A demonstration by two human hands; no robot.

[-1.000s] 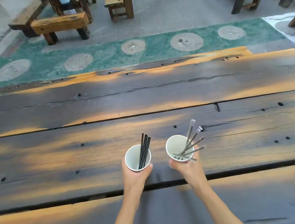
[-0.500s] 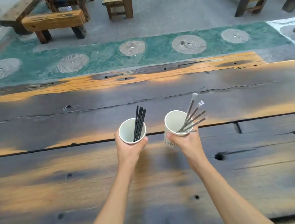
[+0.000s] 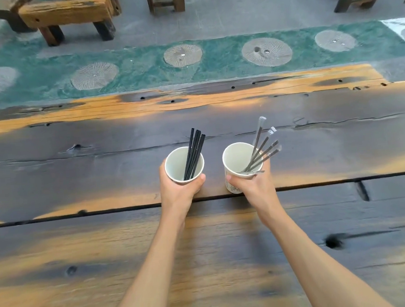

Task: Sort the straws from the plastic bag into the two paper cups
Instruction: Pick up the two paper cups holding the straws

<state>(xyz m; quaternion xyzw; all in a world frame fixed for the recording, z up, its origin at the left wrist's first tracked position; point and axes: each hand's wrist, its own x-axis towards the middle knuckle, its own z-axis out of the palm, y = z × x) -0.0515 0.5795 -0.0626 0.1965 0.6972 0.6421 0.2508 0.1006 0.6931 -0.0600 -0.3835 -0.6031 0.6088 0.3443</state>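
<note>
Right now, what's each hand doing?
Left hand: closed around the paper cup of black straws.
Right hand: closed around the paper cup of wrapped straws.

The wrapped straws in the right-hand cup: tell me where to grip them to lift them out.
Pinch the wrapped straws at their upper ends, coming from above and the far right. They fan out past the paper cup rim that way, while the right hand covers the cup's near side.

wooden table [image 3: 84,271] | dark, orange-streaked planks | right paper cup [image 3: 233,187] resting on it
</note>
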